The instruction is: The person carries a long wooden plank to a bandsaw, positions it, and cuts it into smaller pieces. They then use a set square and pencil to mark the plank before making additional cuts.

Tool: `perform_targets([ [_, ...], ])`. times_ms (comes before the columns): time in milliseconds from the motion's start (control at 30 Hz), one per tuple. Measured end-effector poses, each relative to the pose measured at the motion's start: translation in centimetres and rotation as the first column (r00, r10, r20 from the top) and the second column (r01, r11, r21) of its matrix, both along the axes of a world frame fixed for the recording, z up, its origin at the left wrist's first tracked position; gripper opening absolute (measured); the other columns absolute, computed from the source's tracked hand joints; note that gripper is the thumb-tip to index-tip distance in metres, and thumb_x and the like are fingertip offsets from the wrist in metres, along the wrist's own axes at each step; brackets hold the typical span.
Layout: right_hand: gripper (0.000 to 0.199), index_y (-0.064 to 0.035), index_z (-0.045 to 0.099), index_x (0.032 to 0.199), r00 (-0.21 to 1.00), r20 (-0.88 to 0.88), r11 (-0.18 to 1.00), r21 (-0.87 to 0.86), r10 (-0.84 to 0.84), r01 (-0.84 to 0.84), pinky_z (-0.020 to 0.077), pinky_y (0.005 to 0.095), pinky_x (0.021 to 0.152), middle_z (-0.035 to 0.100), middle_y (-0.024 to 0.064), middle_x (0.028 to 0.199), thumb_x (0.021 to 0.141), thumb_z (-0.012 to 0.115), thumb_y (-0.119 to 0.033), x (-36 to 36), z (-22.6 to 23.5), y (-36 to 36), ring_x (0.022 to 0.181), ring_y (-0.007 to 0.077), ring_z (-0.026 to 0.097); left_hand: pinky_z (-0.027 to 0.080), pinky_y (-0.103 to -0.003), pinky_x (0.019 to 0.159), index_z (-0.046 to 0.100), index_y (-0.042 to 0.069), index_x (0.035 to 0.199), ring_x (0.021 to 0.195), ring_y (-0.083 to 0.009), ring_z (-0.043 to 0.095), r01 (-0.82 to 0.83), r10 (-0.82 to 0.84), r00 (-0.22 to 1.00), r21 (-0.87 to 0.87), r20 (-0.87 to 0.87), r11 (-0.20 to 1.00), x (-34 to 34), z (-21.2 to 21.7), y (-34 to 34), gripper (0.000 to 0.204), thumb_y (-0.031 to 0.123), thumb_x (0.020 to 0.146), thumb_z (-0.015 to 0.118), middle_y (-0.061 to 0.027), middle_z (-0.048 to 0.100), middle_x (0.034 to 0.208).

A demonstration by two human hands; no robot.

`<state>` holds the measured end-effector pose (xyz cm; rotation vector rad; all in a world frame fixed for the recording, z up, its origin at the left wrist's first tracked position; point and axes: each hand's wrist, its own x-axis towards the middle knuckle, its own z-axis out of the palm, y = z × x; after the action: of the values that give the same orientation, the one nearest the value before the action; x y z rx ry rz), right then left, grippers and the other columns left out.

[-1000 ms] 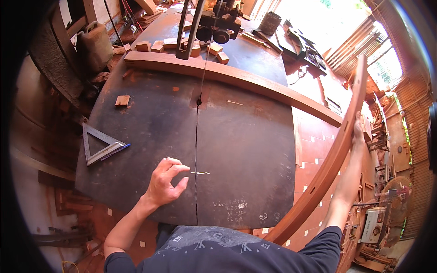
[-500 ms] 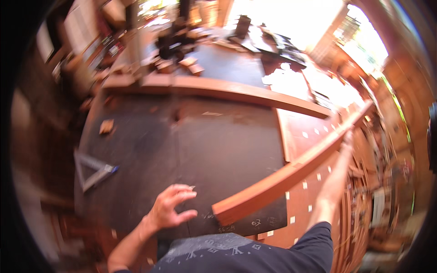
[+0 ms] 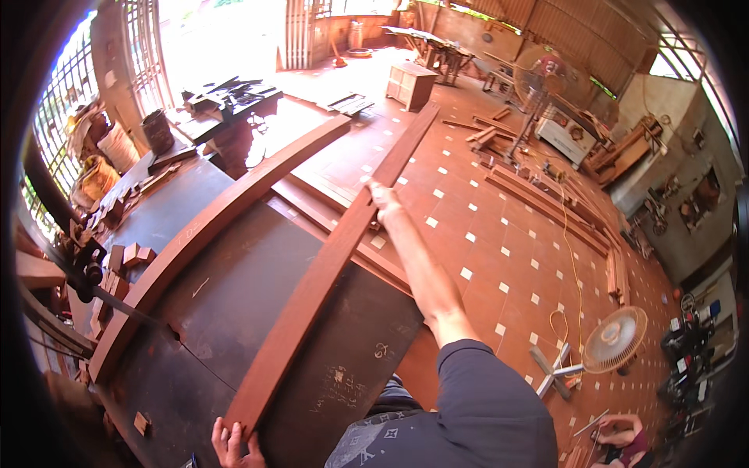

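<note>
A long reddish-brown wooden beam (image 3: 312, 292) lies slantwise over the dark tabletop (image 3: 234, 273), its far end reaching out past the table's edge above the floor. My right hand (image 3: 382, 201), arm stretched out, is closed around the beam's far half. At the near end, my left hand (image 3: 236, 446) has its fingers and thumb on the end of the same beam, partly cut off by the picture's lower rim. A second, similar beam (image 3: 211, 218) rests on the table to the left, with a gap between the two.
A thin dark blade (image 3: 136, 308) meets the tabletop at a slot on the left. Wood offcuts (image 3: 129, 257) lie beyond the left beam. On the right are a standing fan (image 3: 615, 339), a yellow cord (image 3: 573, 257) and stacked timber (image 3: 546, 199). Another person (image 3: 624, 444) is at lower right.
My view has turned right. My left hand, open and off the beam before, now grips its near end. The beam has swung to lie roughly alongside the other one.
</note>
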<state>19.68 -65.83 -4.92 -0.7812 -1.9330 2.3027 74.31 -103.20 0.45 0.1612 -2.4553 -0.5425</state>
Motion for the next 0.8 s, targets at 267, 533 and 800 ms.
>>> perform_targets([
  [267,0.039,-0.0117,0.062,0.137,0.876,-0.295,0.881,-0.169,0.383,-0.442,0.0533,0.0354,0.099,0.067,0.0047,0.123,0.111,0.054,-0.040,16.8,6.0,-5.4,0.113,0.0189,0.065,0.053,-0.039,0.072,0.081,0.003,0.104,0.082,-0.0283,0.064,-0.194,0.194,0.975,0.013,-0.112,0.981,0.5,-0.7,-5.3,0.036,-0.006,0.069,0.089,-0.0123,0.064,0.094],
  [533,0.078,0.0048,0.056,0.145,0.994,-0.083,0.657,0.754,0.074,0.014,0.0581,0.0490,0.092,0.061,0.0231,0.134,0.094,0.077,-0.051,6.9,-2.5,6.0,0.106,0.0384,0.068,0.059,-0.039,0.077,0.080,0.007,0.103,0.089,-0.0286,0.072,-0.141,0.165,0.975,0.161,-0.147,0.977,0.8,-2.6,-6.0,0.026,-0.001,0.079,0.086,-0.0096,0.076,0.098],
  [800,0.083,0.0079,0.053,0.145,0.909,-0.331,0.574,0.808,0.254,0.134,0.0423,0.0492,0.116,0.055,0.0258,0.145,0.093,0.080,-0.051,15.5,-0.2,-2.1,0.135,0.0381,0.053,0.059,-0.035,0.067,0.077,0.002,0.091,0.078,-0.0287,0.076,-0.175,0.218,0.965,0.262,-0.144,0.949,1.6,-3.3,-5.3,0.014,-0.003,0.081,0.086,-0.0128,0.078,0.088],
])
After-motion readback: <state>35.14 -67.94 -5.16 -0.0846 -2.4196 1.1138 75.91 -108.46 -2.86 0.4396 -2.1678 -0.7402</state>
